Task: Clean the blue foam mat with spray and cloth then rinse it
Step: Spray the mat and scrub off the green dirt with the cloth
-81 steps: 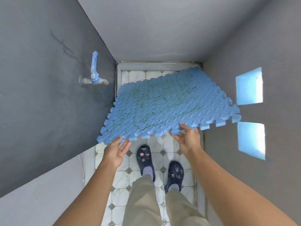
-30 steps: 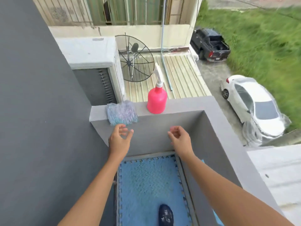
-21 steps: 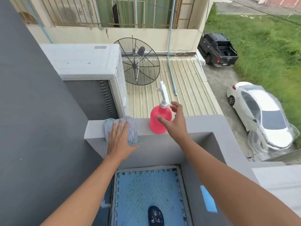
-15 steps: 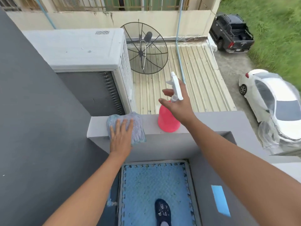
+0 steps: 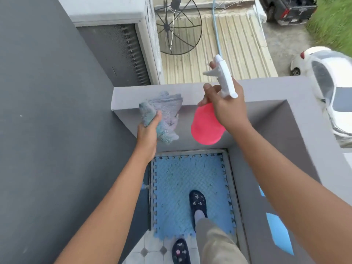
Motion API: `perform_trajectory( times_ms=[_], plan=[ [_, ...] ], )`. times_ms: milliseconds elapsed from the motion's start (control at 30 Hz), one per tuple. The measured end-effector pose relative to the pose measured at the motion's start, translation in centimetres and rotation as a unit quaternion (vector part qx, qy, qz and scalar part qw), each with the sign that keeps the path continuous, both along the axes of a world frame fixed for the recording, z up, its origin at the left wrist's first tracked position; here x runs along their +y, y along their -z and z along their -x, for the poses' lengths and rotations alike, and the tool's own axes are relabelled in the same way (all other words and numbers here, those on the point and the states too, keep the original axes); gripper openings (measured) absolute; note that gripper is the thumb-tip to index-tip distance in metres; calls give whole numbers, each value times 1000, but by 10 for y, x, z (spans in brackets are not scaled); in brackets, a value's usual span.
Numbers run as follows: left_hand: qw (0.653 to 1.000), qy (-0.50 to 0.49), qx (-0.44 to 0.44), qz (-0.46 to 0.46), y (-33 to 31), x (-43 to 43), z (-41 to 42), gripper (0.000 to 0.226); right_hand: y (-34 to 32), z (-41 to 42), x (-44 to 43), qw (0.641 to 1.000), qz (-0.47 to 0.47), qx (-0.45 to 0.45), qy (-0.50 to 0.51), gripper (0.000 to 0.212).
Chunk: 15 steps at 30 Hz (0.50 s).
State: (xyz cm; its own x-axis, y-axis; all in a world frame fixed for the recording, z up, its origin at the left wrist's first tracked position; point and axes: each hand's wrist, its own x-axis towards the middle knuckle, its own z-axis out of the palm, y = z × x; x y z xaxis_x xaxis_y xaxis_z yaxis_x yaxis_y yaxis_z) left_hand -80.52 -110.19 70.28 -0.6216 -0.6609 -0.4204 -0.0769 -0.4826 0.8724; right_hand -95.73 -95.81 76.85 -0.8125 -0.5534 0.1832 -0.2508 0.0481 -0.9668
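The blue foam mat (image 5: pixel 177 187) lies flat on the floor between the grey walls, and one of my dark shoes stands on it. My left hand (image 5: pixel 147 133) grips a crumpled blue-grey cloth (image 5: pixel 165 115), lifted just off the ledge. My right hand (image 5: pixel 227 109) holds the pink spray bottle (image 5: pixel 206 128) by its neck under the white trigger head; the bottle hangs tilted in the air in front of the parapet.
A grey parapet ledge (image 5: pixel 266 88) runs across ahead, with grey walls close on both sides. Beyond it sit an air-conditioner unit (image 5: pixel 118 35), a satellite dish (image 5: pixel 178 25), a ribbed roof and parked cars. White floor tiles (image 5: pixel 152 248) show at the mat's near edge.
Both hands have lifted their things off the ledge: the left now clutches the cloth it lay on, and the right has drawn the spray bottle down and toward me.
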Motion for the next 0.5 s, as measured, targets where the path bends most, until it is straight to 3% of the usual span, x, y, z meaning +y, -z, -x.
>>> perform_trajectory(
  times_ms=[67, 167, 300, 500],
  plan=[
    [991, -5, 47, -123, 12, 24, -25, 44, 20, -36, 24, 1000, -2, -23, 1, 33],
    [974, 0, 52, -222, 57, 58, -62, 43, 75, -89, 64, 997, -49, -64, 6, 28],
    [967, -21, -7, -253, 140, 97, -108, 38, 173, -153, 118, 981, -103, -164, -11, 24],
    [962, 18, -86, -258, 307, 122, -156, 29, 366, -225, 205, 940, -199, -272, -48, 39]
  ],
)
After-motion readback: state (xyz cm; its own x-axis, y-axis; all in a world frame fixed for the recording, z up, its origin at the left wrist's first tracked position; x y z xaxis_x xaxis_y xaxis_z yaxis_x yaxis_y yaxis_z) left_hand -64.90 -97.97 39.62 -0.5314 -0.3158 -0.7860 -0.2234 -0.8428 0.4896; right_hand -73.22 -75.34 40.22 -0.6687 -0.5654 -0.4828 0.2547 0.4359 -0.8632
